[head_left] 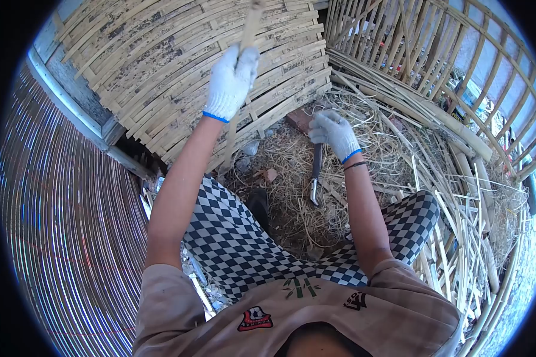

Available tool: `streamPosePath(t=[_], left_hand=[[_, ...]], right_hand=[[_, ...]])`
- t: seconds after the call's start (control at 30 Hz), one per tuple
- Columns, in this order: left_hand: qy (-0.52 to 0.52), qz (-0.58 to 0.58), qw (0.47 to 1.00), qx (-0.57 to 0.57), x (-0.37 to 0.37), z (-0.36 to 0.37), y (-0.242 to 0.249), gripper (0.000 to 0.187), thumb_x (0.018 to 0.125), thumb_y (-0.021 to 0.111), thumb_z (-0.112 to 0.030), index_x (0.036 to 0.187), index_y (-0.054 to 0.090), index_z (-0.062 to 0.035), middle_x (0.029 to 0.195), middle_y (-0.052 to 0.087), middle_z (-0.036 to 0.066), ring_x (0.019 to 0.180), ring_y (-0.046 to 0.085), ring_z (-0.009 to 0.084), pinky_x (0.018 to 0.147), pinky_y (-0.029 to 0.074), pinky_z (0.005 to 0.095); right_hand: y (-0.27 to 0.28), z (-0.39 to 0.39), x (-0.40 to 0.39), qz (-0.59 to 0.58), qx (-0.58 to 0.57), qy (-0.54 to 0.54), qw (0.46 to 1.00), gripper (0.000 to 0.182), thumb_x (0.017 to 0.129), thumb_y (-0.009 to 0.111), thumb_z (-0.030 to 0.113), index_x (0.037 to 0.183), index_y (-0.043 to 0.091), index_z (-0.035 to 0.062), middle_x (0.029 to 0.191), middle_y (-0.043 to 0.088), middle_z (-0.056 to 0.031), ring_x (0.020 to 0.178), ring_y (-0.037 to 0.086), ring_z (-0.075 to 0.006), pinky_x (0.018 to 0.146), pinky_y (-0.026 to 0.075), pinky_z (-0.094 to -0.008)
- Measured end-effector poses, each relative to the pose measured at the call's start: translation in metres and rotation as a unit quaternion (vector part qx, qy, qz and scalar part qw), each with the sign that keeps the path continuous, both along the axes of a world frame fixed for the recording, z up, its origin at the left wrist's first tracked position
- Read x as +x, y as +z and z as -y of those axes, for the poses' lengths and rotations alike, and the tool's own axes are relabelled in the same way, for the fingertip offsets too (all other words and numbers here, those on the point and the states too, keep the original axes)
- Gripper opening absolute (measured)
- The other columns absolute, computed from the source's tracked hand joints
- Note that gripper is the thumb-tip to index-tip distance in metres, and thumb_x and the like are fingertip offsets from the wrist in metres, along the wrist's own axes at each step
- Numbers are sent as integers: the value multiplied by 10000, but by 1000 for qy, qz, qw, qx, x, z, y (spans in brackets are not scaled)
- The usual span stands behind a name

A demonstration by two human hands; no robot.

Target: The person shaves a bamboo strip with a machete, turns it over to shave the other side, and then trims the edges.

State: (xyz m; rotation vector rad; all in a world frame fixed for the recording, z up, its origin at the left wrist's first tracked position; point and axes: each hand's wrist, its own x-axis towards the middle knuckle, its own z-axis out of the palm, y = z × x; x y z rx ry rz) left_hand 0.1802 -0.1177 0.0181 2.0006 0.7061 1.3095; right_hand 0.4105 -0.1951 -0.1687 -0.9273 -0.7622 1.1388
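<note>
My left hand (232, 80), in a white knitted glove with a blue cuff, is closed around a narrow bamboo strip (253, 24). The strip rises past the top of the view, over a woven bamboo panel (161, 65). My right hand (335, 132), gloved the same way, has its fingers curled together above the littered ground. Just below those fingers is a knife (317, 163) with a dark handle and pale metal blade, its tip towards me. The handle's far end meets the glove; whether the fingers grip it is hidden. A reddish brick (301, 119) lies beside this hand.
Bamboo shavings (286, 154) cover the ground between my knees. Loose bamboo strips (458, 232) and poles (452, 122) lie to the right. A slatted bamboo fence (411, 47) stands at the back right. On the left is a surface of thin slats (71, 220), beside a pale frame (65, 92).
</note>
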Motion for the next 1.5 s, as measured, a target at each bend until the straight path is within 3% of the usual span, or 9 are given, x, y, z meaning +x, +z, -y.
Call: streamPosePath(t=[0.27,0.57,0.8,0.93,0.97,1.07,1.23,1.33,1.5], left_hand=[[-31,197,979,42,18,-55,6,343,1089,444,-296,913,562,-27,688,530,24,565,534,131,531,461,296],[57,81,990,102,56,-97,-10,329,1079,525,-269,936,578,23,772,712,132,719,717,206,729,580,348],[28,196,976,92,71,-127,-15,274,1090,495,-226,977,575,10,773,696,114,712,693,190,710,579,348],[9,210,976,58,78,-142,-27,270,1096,492,-240,1013,579,2,779,688,105,725,679,180,725,573,345],[3,210,977,42,79,-148,-30,274,1097,495,-248,1021,581,0,780,686,102,733,678,178,732,571,342],[-5,139,990,16,83,-159,-42,365,1104,436,-300,1056,599,24,852,740,119,842,682,202,890,518,369],[-65,168,982,-49,83,-160,-40,371,1099,519,-374,1088,610,-15,843,689,74,798,668,164,772,555,329],[-73,166,982,-48,79,-159,-34,459,1115,465,-371,1177,611,60,861,728,105,902,695,195,898,540,342],[-111,199,972,-60,71,-156,-21,505,1093,516,-411,1267,563,61,925,718,112,933,703,207,893,566,350]], right_hand=[[-95,-14,-2,230,-221,65,945,299,963,680,230,1139,640,-8,860,716,-100,658,728,-212,557,603,-331],[-157,-17,-15,373,-270,98,882,381,902,642,332,1034,694,-22,710,718,-121,604,723,-215,547,587,-357],[-177,-19,-19,530,-314,148,774,472,900,702,390,1069,675,-50,832,728,-155,631,725,-242,552,598,-373],[-184,-16,-32,570,-351,141,729,555,913,677,417,1199,625,-56,1031,726,-222,808,753,-291,664,609,-408],[-183,-15,-32,556,-377,151,726,602,913,671,429,1267,596,-53,1150,708,-255,994,742,-327,803,602,-432],[-200,-18,-36,599,-376,114,697,645,899,676,446,1293,582,-56,1209,696,-273,1111,706,-363,913,575,-447],[-213,-11,-47,558,-463,112,679,753,878,720,452,1415,468,-11,1336,661,-221,1215,669,-357,1011,545,-442],[-227,3,-56,541,-472,83,691,802,850,763,427,1386,426,-66,1271,674,-275,1170,679,-392,975,553,-458],[-242,4,-63,524,-458,24,718,637,892,688,270,1375,424,-51,1258,668,-286,1163,678,-401,970,553,-470]])
